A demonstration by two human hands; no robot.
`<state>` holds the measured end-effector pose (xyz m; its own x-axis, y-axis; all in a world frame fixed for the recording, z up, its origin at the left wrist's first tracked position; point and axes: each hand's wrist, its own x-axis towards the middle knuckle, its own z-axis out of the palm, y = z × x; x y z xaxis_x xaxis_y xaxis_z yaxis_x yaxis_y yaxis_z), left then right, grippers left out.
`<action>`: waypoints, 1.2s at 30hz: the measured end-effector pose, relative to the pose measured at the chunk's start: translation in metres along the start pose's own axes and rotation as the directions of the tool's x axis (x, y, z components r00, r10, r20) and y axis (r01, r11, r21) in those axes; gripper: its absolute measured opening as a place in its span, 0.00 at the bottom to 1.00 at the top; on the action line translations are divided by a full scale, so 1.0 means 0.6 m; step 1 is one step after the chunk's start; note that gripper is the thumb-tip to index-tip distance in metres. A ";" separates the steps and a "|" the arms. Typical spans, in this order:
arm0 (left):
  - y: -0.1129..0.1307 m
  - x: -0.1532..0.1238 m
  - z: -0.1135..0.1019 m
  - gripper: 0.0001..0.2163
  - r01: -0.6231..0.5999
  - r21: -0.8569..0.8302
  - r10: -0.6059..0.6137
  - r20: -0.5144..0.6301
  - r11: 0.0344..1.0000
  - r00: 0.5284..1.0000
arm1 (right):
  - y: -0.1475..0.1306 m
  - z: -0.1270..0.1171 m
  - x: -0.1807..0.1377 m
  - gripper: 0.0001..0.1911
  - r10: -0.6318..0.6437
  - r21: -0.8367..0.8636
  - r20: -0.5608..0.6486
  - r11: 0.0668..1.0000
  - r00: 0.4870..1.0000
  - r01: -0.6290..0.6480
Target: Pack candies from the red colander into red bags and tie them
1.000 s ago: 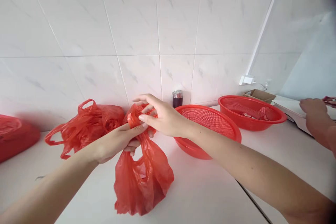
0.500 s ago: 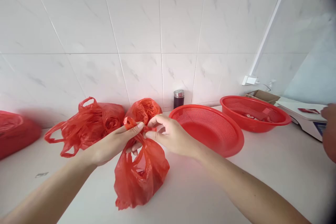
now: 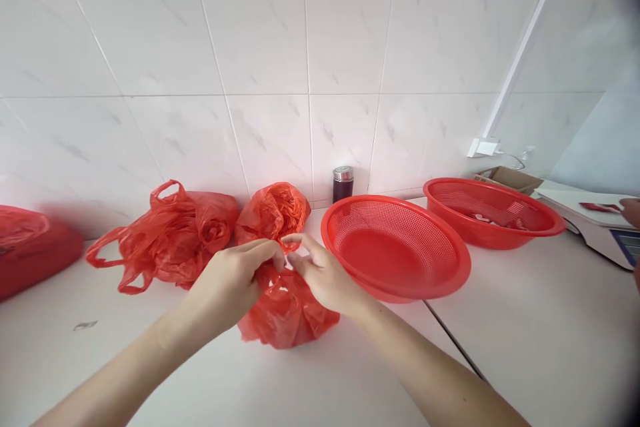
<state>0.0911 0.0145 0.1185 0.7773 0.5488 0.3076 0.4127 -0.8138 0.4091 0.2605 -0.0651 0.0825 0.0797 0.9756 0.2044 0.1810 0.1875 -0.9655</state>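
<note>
A translucent red plastic bag (image 3: 290, 317) sits on the white table in front of me, its top gathered between my hands. My left hand (image 3: 235, 280) is closed on the bag's neck from the left, its back turned to me and hiding part of the plastic. From the right, my right hand (image 3: 325, 277) pinches the handle end, thumb and forefinger close together. What the bag contains is hidden. Just behind my fingers sits another crumpled red bag (image 3: 275, 213).
Left lie bunched red bags (image 3: 170, 240) and a large red sack (image 3: 30, 253). A red perforated basin (image 3: 395, 253) stands right, a dark flask (image 3: 343, 185) behind it. Further right are another basin (image 3: 493, 217) holding small items, a scale (image 3: 600, 233) and another person's hand (image 3: 631, 211).
The bag has gone from hanging lower and left to sitting further back on the table. My left hand has turned its back upward. The other person's hand has moved right.
</note>
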 end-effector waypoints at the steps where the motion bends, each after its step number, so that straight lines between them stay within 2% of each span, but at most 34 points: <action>1: -0.003 -0.002 0.010 0.12 -0.052 0.047 0.056 -0.096 0.998 0.994 | 0.005 0.004 0.002 0.17 0.001 0.047 0.058 0.999 0.998 -0.004; 3: -0.008 -0.004 0.025 0.15 -0.105 0.069 0.117 -0.209 0.992 0.971 | 0.009 0.010 -0.001 0.14 -0.044 0.149 0.149 0.989 0.988 0.021; 5: -0.015 -0.004 0.029 0.15 -0.076 0.002 0.075 -0.203 0.997 0.976 | 0.009 0.015 -0.008 0.11 -0.097 0.185 0.122 0.980 0.988 0.073; 6: -0.020 -0.005 0.026 0.14 -0.039 -0.056 0.030 -0.149 0.998 0.988 | 0.009 0.016 -0.014 0.12 -0.110 0.174 0.082 0.980 0.991 0.094; 8: -0.039 -0.007 0.017 0.14 0.061 -0.188 -0.056 0.030 0.980 0.998 | 0.017 0.017 -0.028 0.14 -0.101 0.110 0.002 0.989 0.995 0.100; 10: -0.074 -0.015 0.008 0.17 0.178 -0.295 -0.125 0.190 0.939 0.974 | 0.038 0.014 -0.045 0.17 -0.067 0.032 -0.067 0.997 0.996 0.069; 13: -0.138 -0.038 0.005 0.22 0.352 -0.391 -0.271 0.249 0.850 0.930 | 0.091 0.003 -0.072 0.23 0.028 -0.013 -0.180 0.999 0.983 -0.030; 15: -0.169 -0.054 0.017 0.23 0.405 -0.426 -0.333 0.236 0.809 0.913 | 0.126 -0.005 -0.086 0.23 0.095 0.012 -0.241 0.995 0.966 -0.095; 17: -0.177 -0.064 0.043 0.21 0.406 -0.472 -0.365 0.181 0.783 0.913 | 0.148 -0.008 -0.091 0.21 0.123 0.026 -0.281 0.992 0.952 -0.121; 21: -0.141 -0.050 0.124 0.23 0.330 -0.543 -0.428 -0.060 0.772 0.902 | 0.149 0.010 -0.073 0.20 0.118 -0.071 -0.319 0.986 0.941 -0.148; 23: -0.121 -0.035 0.163 0.24 0.341 -0.498 -0.449 -0.113 0.797 0.886 | 0.145 0.027 -0.057 0.19 0.138 -0.168 -0.323 0.965 0.936 -0.201; 26: -0.111 -0.015 0.195 0.22 0.378 -0.391 -0.447 -0.099 0.839 0.889 | 0.152 0.042 -0.044 0.13 0.116 -0.291 -0.338 0.931 0.934 -0.221; 29: -0.129 -0.007 0.195 0.16 0.406 -0.219 -0.433 -0.094 0.887 0.896 | 0.176 0.033 -0.050 0.11 0.039 -0.376 -0.349 0.909 0.936 -0.179; 32: -0.155 -0.010 0.190 0.11 0.428 -0.031 -0.429 -0.057 0.903 0.901 | 0.207 0.011 -0.063 0.10 0.009 -0.448 -0.308 0.881 0.951 -0.154; 36: -0.175 -0.011 0.203 0.11 0.403 0.157 -0.411 0.024 0.902 0.911 | 0.236 0.004 -0.068 0.09 0.002 -0.697 -0.228 0.698 0.974 -0.165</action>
<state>0.1005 0.0728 -0.0314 0.5498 0.8303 0.0915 0.7598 -0.5426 0.3583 0.2805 -0.0783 -0.0629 0.3018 0.9242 0.2342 0.7964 -0.1093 -0.5948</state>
